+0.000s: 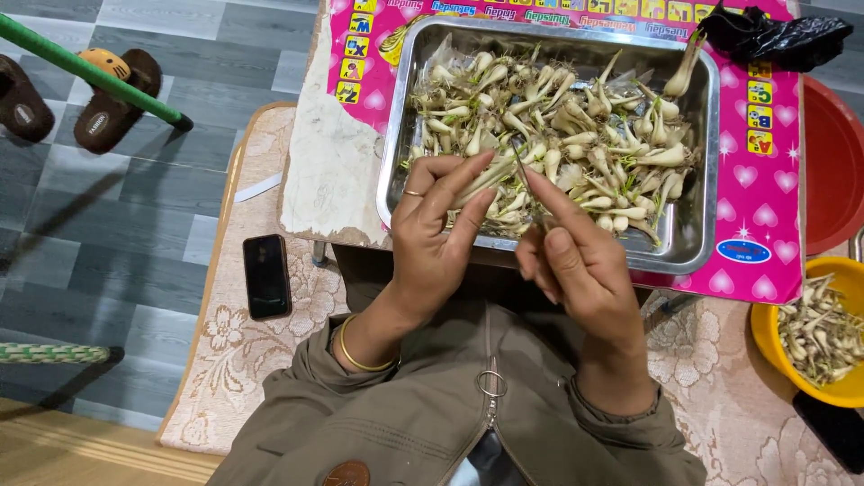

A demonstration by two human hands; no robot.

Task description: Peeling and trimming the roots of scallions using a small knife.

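Observation:
My left hand (438,229) holds a pale bulb with a green stalk (481,180) between thumb and fingers, over the near edge of a steel tray (396,171). My right hand (576,261) grips a thin knife (525,171) whose blade points up toward the bulb. The tray holds several small pale bulbs with roots and green stems (576,135). It rests on a low table covered with a pink patterned sheet (765,207).
A yellow bowl (774,346) of trimmings sits at the right, with a red basin (832,171) behind it and a black plastic bag (774,36) at the table's far corner. A black phone (266,275) lies on the floral mat at left. Slippers (112,94) and a green pole (90,76) lie on the floor.

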